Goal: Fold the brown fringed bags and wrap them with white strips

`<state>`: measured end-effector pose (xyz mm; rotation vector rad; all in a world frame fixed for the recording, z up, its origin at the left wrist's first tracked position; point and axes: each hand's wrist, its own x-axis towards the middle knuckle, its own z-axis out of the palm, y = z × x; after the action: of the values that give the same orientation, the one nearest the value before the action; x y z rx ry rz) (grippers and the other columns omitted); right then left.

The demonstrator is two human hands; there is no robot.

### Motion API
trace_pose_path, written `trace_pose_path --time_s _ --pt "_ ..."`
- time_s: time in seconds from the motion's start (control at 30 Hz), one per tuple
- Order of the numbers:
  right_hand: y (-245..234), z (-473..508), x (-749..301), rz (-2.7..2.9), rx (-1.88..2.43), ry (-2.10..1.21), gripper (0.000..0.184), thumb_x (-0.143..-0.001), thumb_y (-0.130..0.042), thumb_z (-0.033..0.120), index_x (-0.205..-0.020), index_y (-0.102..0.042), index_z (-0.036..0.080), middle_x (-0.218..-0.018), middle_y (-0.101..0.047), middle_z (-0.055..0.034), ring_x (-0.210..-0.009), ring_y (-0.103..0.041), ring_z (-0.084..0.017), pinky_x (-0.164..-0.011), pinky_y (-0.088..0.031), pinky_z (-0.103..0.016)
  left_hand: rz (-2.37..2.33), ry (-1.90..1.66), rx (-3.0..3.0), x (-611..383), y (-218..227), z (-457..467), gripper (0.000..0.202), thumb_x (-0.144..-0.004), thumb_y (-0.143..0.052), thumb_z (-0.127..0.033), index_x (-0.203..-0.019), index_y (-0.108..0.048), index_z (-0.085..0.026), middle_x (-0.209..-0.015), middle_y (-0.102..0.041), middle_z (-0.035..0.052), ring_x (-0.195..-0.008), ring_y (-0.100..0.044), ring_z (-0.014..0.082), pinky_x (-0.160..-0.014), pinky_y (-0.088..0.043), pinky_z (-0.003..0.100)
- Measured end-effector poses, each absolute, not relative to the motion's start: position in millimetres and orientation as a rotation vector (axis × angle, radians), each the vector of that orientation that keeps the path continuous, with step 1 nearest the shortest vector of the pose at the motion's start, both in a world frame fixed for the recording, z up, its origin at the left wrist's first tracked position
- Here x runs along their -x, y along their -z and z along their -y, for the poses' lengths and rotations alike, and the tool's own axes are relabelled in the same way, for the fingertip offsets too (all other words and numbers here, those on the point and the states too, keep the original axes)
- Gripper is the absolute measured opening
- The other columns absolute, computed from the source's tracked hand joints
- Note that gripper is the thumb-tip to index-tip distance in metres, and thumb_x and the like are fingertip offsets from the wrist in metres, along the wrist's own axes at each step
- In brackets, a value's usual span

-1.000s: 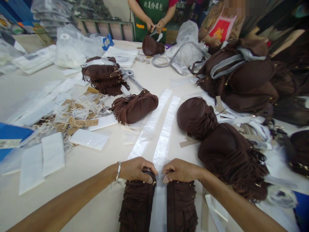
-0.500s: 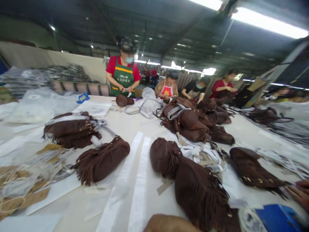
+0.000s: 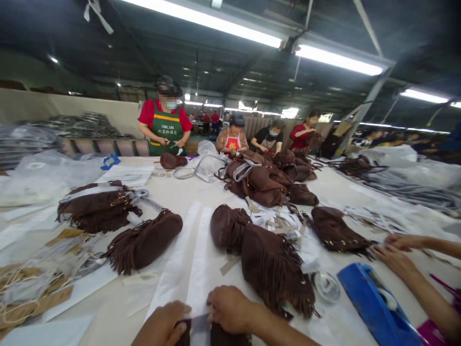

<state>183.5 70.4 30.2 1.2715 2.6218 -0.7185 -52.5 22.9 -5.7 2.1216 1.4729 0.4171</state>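
Note:
My left hand [image 3: 163,324] and my right hand [image 3: 230,309] are at the bottom of the view, both with fingers closed at a dark brown leather piece [image 3: 225,337]. Between them a white strip [image 3: 200,331] runs over the brown piece. The piece's lower part is cut off, so its full shape cannot be told. Just beyond my right hand lies a brown fringed bag [image 3: 268,262], with another brown bag [image 3: 226,228] against it. Left of the long white strips rests one more fringed bag [image 3: 149,242].
A blue tape dispenser [image 3: 374,302] and a clear tape roll [image 3: 326,287] lie to the right. A co-worker's hands [image 3: 399,254] are near a brown bag [image 3: 338,230]. Tags with strings [image 3: 39,283] cover the left. A heap of bags [image 3: 259,178] lies further back; several people stand beyond.
The view has shifted, bringing the blue dispenser and the co-worker's hands further in. Both my hands now show at the brown leather piece; before, only part of one showed at the bottom edge.

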Motion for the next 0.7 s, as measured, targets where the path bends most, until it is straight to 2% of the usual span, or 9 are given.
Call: trace_pose_path --time_s 0.13,0.2,0.3,0.4,0.7 --pt "-32 -18 -189 -2.998 -1.428 0.641 0.039 -0.094 -0.045 0.031 -0.13 -0.056 0.019 -0.128 -0.062 -0.0117 -0.119 -0.056 -0.025 -0.102 -0.044 -0.04 -1.895 -0.833 -2.134 32 -1 58 0.045 -0.095 -0.04 -0.032 -0.138 -0.047 -0.025 -0.139 -0.055 0.0066 -0.128 -0.052 0.0213 -0.109 -0.044 0.044" --pt "-24 -1 -190 -3.099 -1.363 0.635 0.044 -0.098 -0.039 0.033 -0.138 -0.049 0.018 -0.142 -0.051 -0.0122 -0.131 -0.046 -0.025 -0.109 -0.037 -0.042 -1.975 -0.777 -2.123 9 -10 103 0.051 -0.097 -0.037 -0.031 -0.147 -0.032 -0.022 -0.15 -0.043 0.009 -0.139 -0.038 0.021 -0.115 -0.035 0.047" --pt "-3 9 -190 -3.152 -1.254 0.523 0.048 -0.1 -0.033 0.035 -0.143 -0.043 0.017 -0.149 -0.043 -0.0134 -0.139 -0.035 -0.027 -0.115 -0.028 -0.048 -2.005 -0.628 -2.174 -22 -13 145 0.062 -0.097 -0.039 -0.036 -0.152 -0.016 -0.016 -0.158 -0.026 0.0132 -0.147 -0.021 0.0258 -0.119 -0.023 0.052" --pt "15 12 -191 -3.164 -1.188 0.406 0.049 -0.101 -0.031 0.035 -0.144 -0.042 0.015 -0.148 -0.043 -0.0148 -0.14 -0.034 -0.026 -0.116 -0.025 -0.049 -2.085 -0.548 -2.201 -34 -3 165 0.066 -0.097 -0.041 -0.039 -0.152 -0.014 -0.015 -0.159 -0.021 0.0141 -0.148 -0.014 0.0295 -0.119 -0.018 0.056" --pt "20 14 -192 -3.189 -1.169 0.247 0.049 -0.101 -0.027 0.035 -0.143 -0.043 0.014 -0.146 -0.046 -0.0132 -0.137 -0.038 -0.024 -0.116 -0.024 -0.045 -2.14 -0.639 -2.221 -34 18 169 0.061 -0.097 -0.039 -0.034 -0.151 -0.018 -0.014 -0.158 -0.025 0.0132 -0.147 -0.018 0.0277 -0.12 -0.019 0.054"
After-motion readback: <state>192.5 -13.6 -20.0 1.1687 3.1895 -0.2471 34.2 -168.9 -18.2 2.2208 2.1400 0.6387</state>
